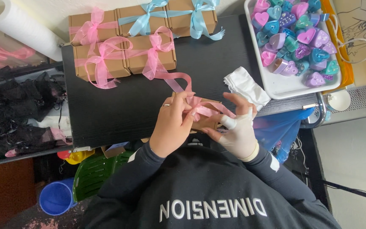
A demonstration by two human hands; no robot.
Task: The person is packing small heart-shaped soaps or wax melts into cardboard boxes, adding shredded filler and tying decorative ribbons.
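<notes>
At the black table's [119, 114] near edge, the left hand [172, 127] and the gloved right hand [238, 131] both pinch the pink ribbon [204, 109] over a small brown box [206, 123], keeping its loops taut for knotting

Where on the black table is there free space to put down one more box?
The black table is bare left of the left hand, below the pink-ribboned boxes. A second bare patch lies between the blue-ribboned boxes, the folded white cloth and the tray. Around both hands and the right hand it is crowded.
</notes>
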